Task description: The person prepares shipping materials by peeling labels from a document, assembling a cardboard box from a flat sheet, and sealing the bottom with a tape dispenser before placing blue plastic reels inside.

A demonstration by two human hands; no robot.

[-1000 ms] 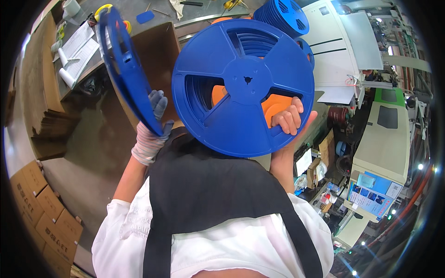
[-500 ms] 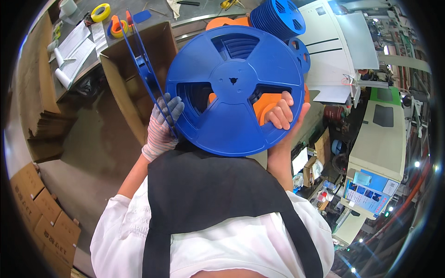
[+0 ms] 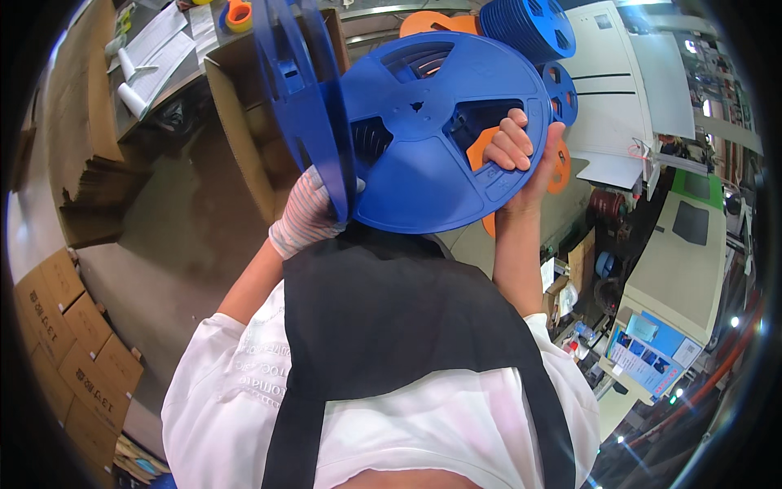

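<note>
My right hand (image 3: 511,143), bare, grips a stack of blue plastic reels (image 3: 432,183) by the rim, its fingers curled through a window in the top reel. That reel faces up at me, and further layers show through its windows. In a striped glove with grey fingers, my left hand (image 3: 308,213) holds another blue reel (image 3: 301,98) near its lower edge. This reel stands tilted, nearly edge-on, and overlaps the left side of the stack. Its flange hides most of my left fingers. Both hands are in front of my black apron (image 3: 391,318).
An uncovered cardboard box (image 3: 232,122) stands behind the tilted reel. More blue reels (image 3: 517,33) and orange reels (image 3: 432,24) lie at the back. Papers (image 3: 163,57) cover the bench's left end. Cartons (image 3: 90,326) are stacked lower left; a beige machine (image 3: 672,261) stands right.
The reel in my left hand has swung rightward against the stack's left side and shows more of its face. The stack, still in my right hand, appears slightly higher and further right.
</note>
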